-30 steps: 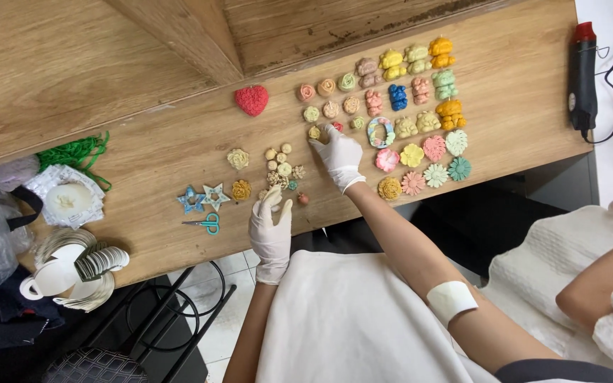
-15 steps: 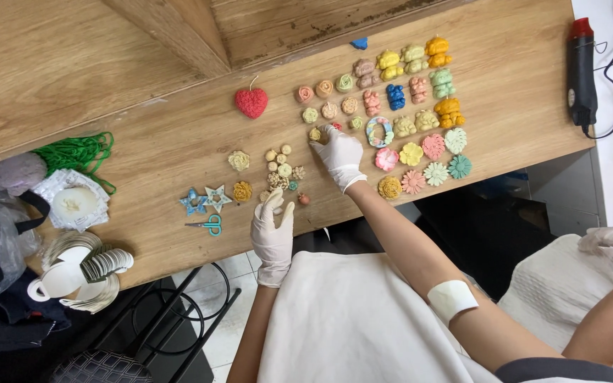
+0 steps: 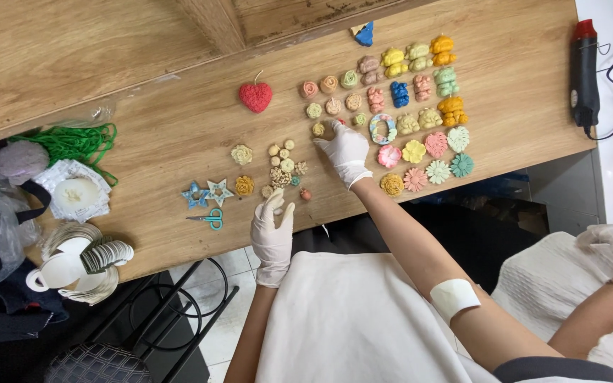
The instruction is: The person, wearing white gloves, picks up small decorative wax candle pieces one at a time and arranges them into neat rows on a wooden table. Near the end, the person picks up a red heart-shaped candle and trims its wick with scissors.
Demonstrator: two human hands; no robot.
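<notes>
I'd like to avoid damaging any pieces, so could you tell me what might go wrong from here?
1. The right hand reaches into closely spaced small rosettes; its glove could nudge neighbours out of line.
2. The small brown piece lies close to the table edge and could be knocked off by the left hand.
3. The forearm crosses near the flower pieces and may brush them.

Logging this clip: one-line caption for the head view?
Gloved right hand touches small moulded candles on a wooden table; left hand rests at its edge.
</notes>
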